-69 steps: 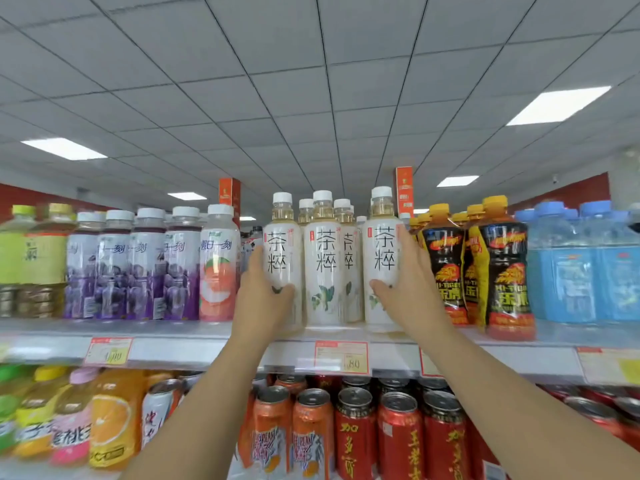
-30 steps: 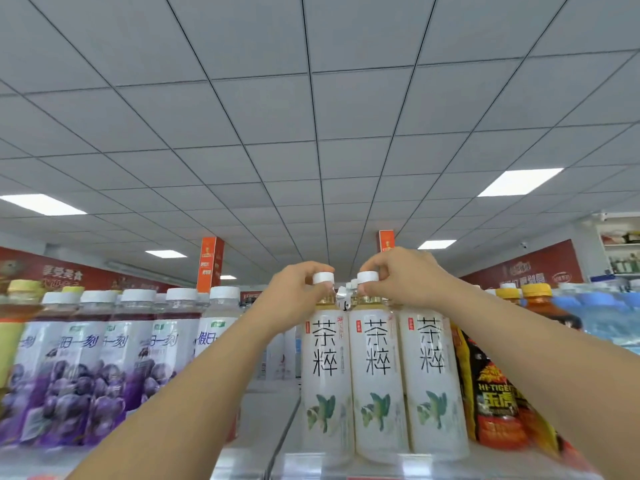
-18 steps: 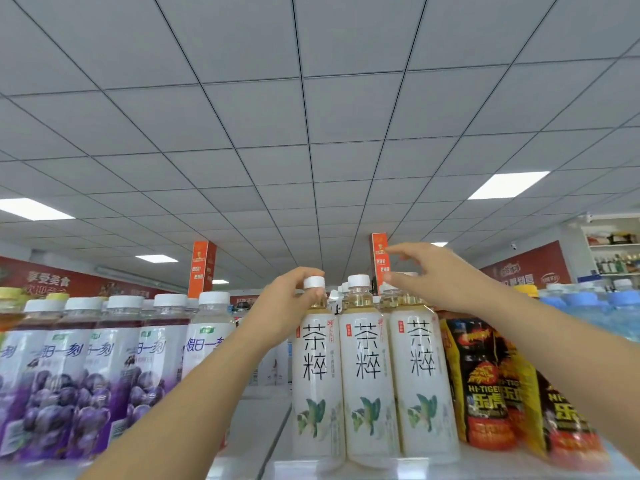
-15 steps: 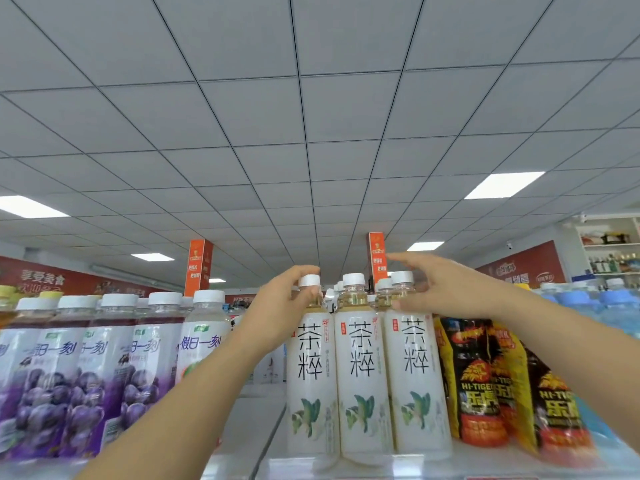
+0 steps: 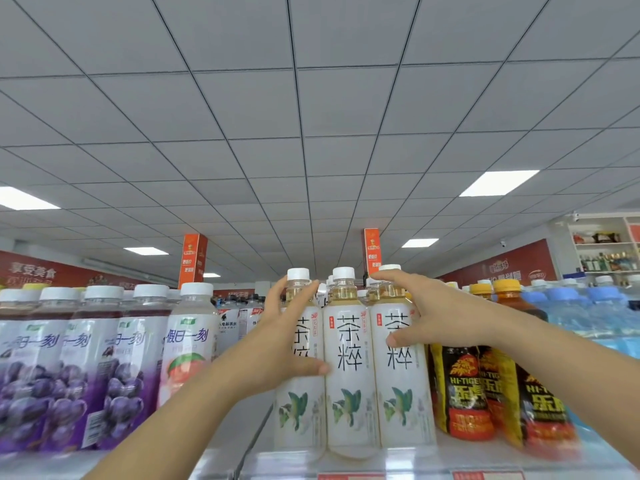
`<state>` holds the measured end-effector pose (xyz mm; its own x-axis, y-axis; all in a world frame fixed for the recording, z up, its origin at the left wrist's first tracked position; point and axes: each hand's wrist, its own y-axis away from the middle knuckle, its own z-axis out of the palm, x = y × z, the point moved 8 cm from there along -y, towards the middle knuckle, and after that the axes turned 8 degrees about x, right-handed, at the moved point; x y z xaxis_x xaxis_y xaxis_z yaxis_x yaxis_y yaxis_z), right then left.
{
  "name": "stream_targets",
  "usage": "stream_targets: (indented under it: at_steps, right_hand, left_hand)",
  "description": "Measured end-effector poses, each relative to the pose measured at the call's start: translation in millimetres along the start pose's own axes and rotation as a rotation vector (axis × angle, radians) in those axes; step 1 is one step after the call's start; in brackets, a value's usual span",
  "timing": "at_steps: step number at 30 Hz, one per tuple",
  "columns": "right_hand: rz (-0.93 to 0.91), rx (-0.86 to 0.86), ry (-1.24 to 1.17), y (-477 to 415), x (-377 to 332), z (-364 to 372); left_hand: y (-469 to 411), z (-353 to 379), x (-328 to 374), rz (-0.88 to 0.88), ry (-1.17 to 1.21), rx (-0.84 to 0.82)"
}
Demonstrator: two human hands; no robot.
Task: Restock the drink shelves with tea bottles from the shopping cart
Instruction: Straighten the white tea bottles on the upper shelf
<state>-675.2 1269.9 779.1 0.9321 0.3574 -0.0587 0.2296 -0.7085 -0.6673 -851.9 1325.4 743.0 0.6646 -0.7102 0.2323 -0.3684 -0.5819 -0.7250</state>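
Gripping the left tea bottle [image 5: 298, 410], the left hand [image 5: 287, 344] curls round its body, thumb across the label; right hand [image 5: 440, 313] grasps the right tea bottle [image 5: 403, 393], fingers over the shoulder by the neck, thumb on the label; mid tea bottle [image 5: 349, 362] stands between the two, touching both; all three upright in a front row on the shelf [image 5: 415, 460], lower centre of frame, more white caps behind; purple bottles [image 5: 69, 375] and peach bottle [image 5: 187, 351] at left; black-yellow bottles [image 5: 467, 393] just right of the tea; blue bottles [image 5: 595, 313] far right.
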Motion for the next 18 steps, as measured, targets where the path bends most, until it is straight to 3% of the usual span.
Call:
stream_targets:
  at_steps: [3, 7, 9, 14, 18]
  right_hand:
    - [-0.002, -0.015, -0.026, 2, -2, -10]
    - [0.047, 0.258, -0.135, -20, 11, -51]
    - [0.082, 0.277, -0.159, -39, 22, -58]
    - [0.177, 0.0, -0.243, -77, 37, -32]
    - [0.213, -0.164, -0.188, -102, 43, -14]
  left_hand:
    - [-3, -8, 2, 0.014, -0.017, 0.024]
    - [-22, -38, 25, 0.117, -0.021, 0.192]
    - [-35, -47, 37, 0.152, -0.029, 0.211]
    - [-56, -48, 46, 0.133, 0.035, 0.095]
    - [-64, -41, 45, 0.154, 0.045, 0.096]
